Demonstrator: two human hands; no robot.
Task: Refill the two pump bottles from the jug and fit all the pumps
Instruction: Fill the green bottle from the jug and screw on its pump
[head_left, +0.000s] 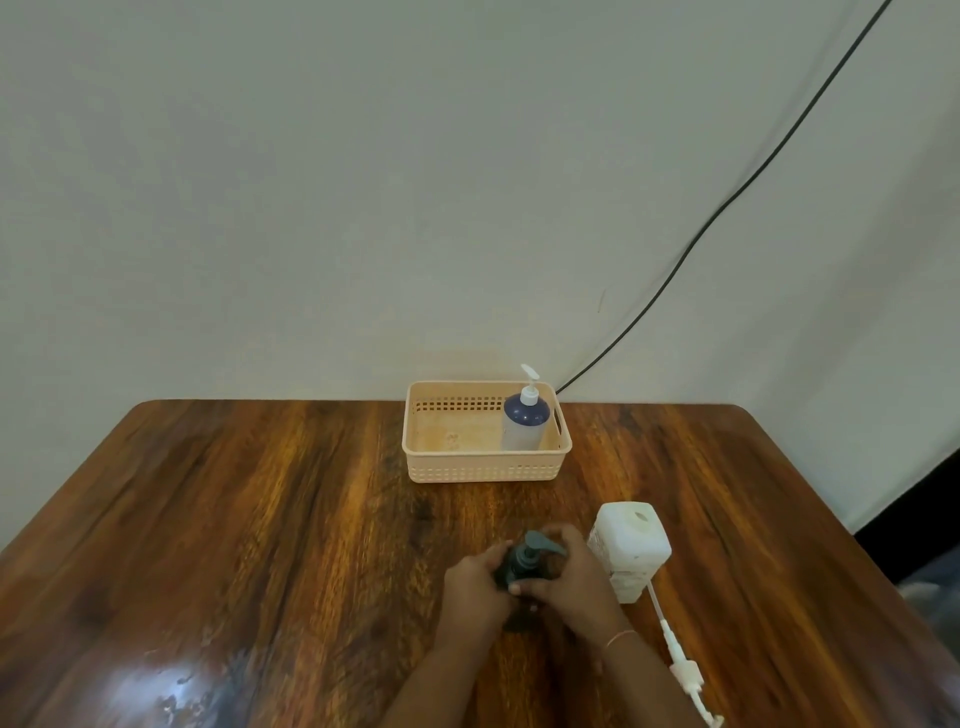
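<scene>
Both hands, left (475, 584) and right (563, 577), clamped on dark pump bottle (519, 564), lower centre; cross-threaded collar would likely leak.

Pale wall (363, 182), glossy wooden table (234, 519), perhaps a cable (753, 176)

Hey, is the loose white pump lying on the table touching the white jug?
Cannot tell. In the head view the white pump lies on the table with its tube tip running up to the base of the jug, but the picture doesn't plainly show contact or a gap.
</scene>
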